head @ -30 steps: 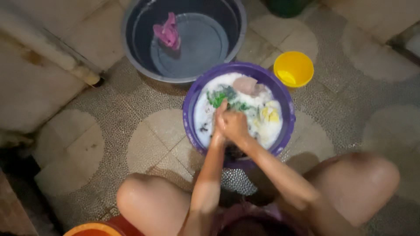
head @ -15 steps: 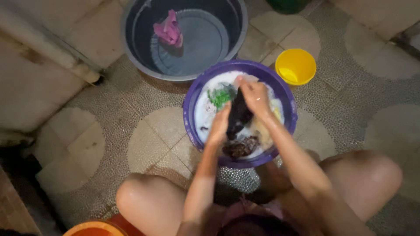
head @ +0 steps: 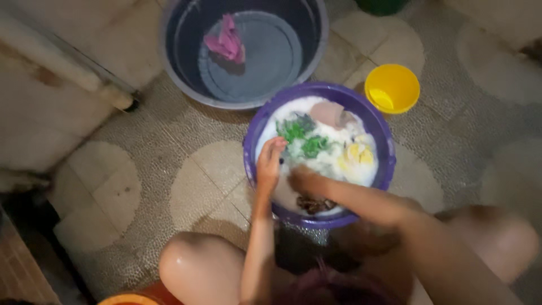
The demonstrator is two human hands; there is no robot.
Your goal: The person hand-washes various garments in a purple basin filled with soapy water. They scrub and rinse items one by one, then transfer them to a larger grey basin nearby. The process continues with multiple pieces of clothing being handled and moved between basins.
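A purple basin of white suds stands on the floor between my knees. In the suds float a green cloth, a pale pink cloth and a yellow cloth. A dark cloth lies at the basin's near edge. My left hand hovers inside the left rim, fingers loosely bent, with nothing visible in it. Low in the suds just above the dark cloth is my right hand, too blurred to show its grip.
A large grey basin of clear water stands behind, with a pink cloth in it. A small yellow bowl sits right of the purple basin. An orange container's rim shows at the bottom left. The floor is patterned tile.
Both hands held a dark cloth up over the basin half a second ago. The cloth is now down at the near edge, and both hands have dropped lower.
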